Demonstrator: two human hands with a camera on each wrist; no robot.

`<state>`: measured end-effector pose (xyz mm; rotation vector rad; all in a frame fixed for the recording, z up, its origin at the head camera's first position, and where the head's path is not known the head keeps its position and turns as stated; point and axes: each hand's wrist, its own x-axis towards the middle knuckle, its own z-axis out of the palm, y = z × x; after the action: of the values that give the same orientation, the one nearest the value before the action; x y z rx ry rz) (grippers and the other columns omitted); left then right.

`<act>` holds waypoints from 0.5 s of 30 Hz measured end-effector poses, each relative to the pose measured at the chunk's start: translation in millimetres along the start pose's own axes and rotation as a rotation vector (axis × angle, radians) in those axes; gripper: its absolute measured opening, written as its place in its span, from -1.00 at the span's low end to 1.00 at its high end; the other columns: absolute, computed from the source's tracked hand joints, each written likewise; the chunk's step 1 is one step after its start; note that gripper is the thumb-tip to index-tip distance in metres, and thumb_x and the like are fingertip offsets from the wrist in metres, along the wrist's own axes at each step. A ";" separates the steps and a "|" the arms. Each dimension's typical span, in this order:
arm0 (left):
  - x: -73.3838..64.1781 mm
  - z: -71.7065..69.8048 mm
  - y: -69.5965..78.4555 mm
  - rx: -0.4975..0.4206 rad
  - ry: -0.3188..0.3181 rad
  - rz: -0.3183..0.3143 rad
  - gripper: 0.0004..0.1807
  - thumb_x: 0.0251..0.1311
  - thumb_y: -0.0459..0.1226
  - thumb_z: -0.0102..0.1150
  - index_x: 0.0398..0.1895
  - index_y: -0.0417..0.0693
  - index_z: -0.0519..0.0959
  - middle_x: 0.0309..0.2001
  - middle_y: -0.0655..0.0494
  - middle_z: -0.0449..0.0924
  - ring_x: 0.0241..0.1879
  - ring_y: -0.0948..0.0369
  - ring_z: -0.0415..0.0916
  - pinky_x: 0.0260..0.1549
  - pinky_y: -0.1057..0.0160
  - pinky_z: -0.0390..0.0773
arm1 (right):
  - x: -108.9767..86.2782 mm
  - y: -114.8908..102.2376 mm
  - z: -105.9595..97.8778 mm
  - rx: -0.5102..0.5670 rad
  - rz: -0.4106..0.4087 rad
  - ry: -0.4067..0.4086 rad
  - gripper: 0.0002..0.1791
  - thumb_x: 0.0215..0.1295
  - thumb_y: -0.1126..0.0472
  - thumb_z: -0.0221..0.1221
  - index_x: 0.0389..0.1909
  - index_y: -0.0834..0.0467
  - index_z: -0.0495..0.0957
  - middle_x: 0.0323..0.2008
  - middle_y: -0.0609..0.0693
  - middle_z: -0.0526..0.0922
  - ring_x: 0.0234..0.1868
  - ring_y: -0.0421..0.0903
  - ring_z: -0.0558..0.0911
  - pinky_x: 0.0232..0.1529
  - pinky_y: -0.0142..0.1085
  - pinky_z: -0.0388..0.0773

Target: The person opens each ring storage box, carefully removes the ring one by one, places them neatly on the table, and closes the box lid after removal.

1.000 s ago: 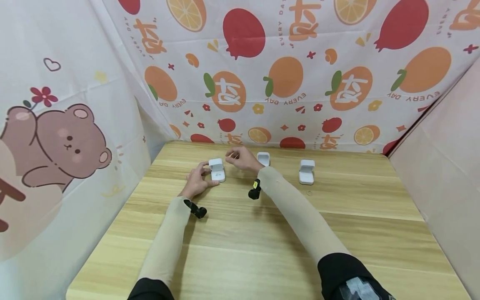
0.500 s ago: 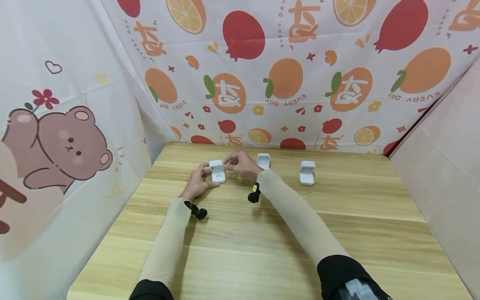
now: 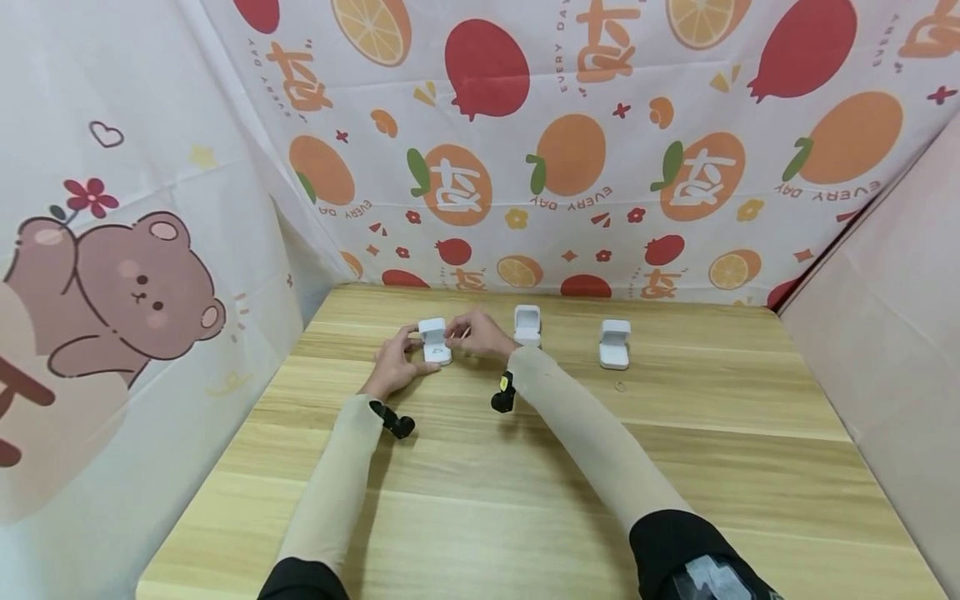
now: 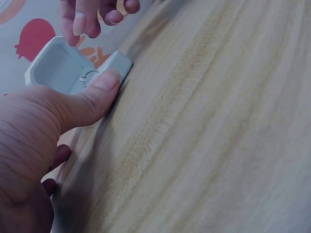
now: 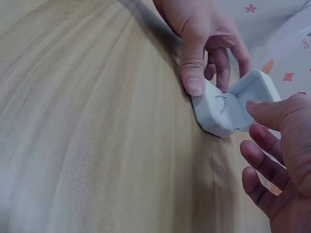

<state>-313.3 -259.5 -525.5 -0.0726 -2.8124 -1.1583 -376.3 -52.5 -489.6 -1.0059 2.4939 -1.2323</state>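
A small white ring box (image 3: 435, 342) stands with its lid raised on the wooden table (image 3: 480, 467). In its slot sits a ring (image 5: 222, 103) with a beaded band, seen in both wrist views. My left hand (image 3: 393, 364) grips the box's base, thumb (image 4: 104, 81) on the front and fingers behind it. On the box's other side is my right hand (image 3: 480, 335), its fingers loosely bent, with nothing seen between them. In the right wrist view its thumb (image 5: 265, 112) overlaps the lid; whether it touches cannot be told.
Two more white ring boxes stand with raised lids: one (image 3: 527, 323) just beyond my right wrist, another (image 3: 614, 345) farther right. A loose ring (image 3: 619, 387) lies in front of the rightmost box. Printed cloth (image 3: 517, 167) hangs behind the table.
My right hand has come down and slightly nearer to me beside the box's lid, uncovering more of the middle box. My left hand and its box stay in place.
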 end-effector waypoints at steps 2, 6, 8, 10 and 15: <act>-0.5 -0.5 1.0 -0.002 -0.007 -0.001 -0.08 -0.26 -0.02 0.43 0.26 0.24 0.17 0.11 0.03 0.52 0.22 0.01 0.25 0.06 -0.09 -0.09 | -0.7 -0.8 2.1 -0.007 0.010 0.001 -0.84 0.11 0.19 0.22 -0.28 0.13 0.62 -0.36 -0.02 0.66 -0.35 -0.20 0.58 -0.31 -0.44 0.50; -1.4 -1.2 2.8 -0.009 -0.013 -0.004 -0.08 -0.26 -0.02 0.42 0.26 0.23 0.16 0.12 0.02 0.51 0.23 0.01 0.20 0.08 -0.10 -0.11 | -1.9 -2.5 5.8 -0.002 0.020 0.002 -0.84 0.11 0.19 0.22 -0.28 0.13 0.62 -0.36 0.00 0.67 -0.38 -0.20 0.58 -0.37 -0.46 0.49; -1.7 -1.5 3.2 -0.009 -0.011 -0.001 -0.09 -0.24 -0.02 0.42 0.26 0.23 0.16 0.12 0.02 0.51 0.21 0.01 0.21 0.07 -0.10 -0.11 | -2.4 -3.2 7.4 0.012 0.019 0.003 -0.84 0.11 0.18 0.22 -0.28 0.12 0.62 -0.38 0.01 0.67 -0.42 -0.17 0.59 -0.43 -0.45 0.50; -2.4 -1.8 3.8 -0.014 -0.006 0.001 -0.10 -0.23 -0.03 0.41 0.26 0.22 0.17 0.11 0.01 0.51 0.19 0.01 0.20 0.07 -0.10 -0.12 | -2.2 -2.7 9.3 0.019 0.013 0.006 -0.84 0.11 0.17 0.22 -0.28 0.10 0.62 -0.40 -0.01 0.67 -0.45 -0.18 0.59 -0.46 -0.45 0.50; -4.1 -2.3 4.1 -0.024 -0.008 0.003 -0.12 -0.21 -0.03 0.41 0.25 0.22 0.17 0.11 -0.02 0.51 0.19 0.00 0.18 0.10 -0.12 -0.14 | -2.2 -2.9 13.6 0.011 0.007 0.010 -0.83 0.12 0.17 0.22 -0.28 0.11 0.63 -0.46 -0.03 0.66 -0.48 -0.23 0.56 -0.48 -0.45 0.48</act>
<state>-308.8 -258.2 -521.4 -0.0835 -2.8044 -1.1932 -367.3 -61.0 -496.4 -0.9900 2.4929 -1.2514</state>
